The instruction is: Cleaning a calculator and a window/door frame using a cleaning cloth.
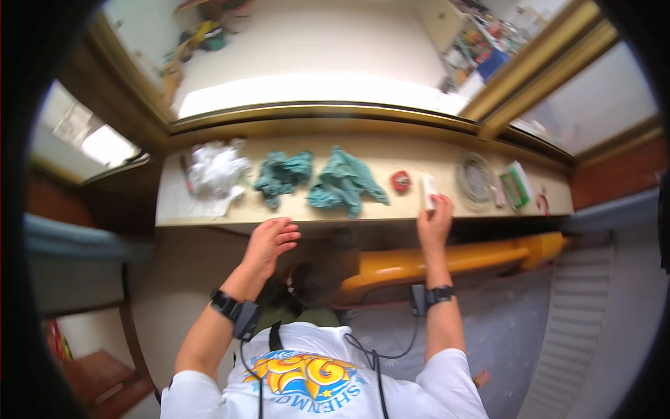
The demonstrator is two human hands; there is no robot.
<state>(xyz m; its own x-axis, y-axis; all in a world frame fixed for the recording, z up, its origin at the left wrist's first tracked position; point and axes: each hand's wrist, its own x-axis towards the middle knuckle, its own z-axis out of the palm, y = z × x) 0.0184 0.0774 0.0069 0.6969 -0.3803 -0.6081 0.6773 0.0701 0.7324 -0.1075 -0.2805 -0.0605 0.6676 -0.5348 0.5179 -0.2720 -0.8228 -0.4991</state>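
- Wristbands, black and boxy [236, 313], sit on both forearms, with cables running down over the white shirt [314, 342].
- Orange long smooth object [391, 272] lies below the shelf edge; the right forearm passes over it.
- Left hand [271, 241] hovers just short of the shelf edge, below the crumpled cloths; its fingers are loosely spread and nothing shows in them.
- Right hand [435, 218] reaches over the shelf's front edge, its fingertips at the near end of the small white block [429, 186]; blur hides whether they pinch it or only touch it.
- White block lies on the pale shelf [408, 150], between the small red item [400, 181] and the round clear tub [476, 179], its long side pointing away from the person; it looks light and stiff, likely smooth enough to slip a little under dry fingertips; a thumb on one long side and fingers on the other, near its middle, should hold it best; a hard squeeze might dent it if it is hollow, which I cannot tell.
- Two green cloths [283, 176] [345, 183] lie rumpled left of the red item, soft and limp by their look; the white crumpled plastic [216, 171] is farther left; the green-and-white pack [516, 186] lies right of the tub.
- Window frame [321, 112], brownish gold, runs behind the shelf; pale floor [335, 42] shows beyond.
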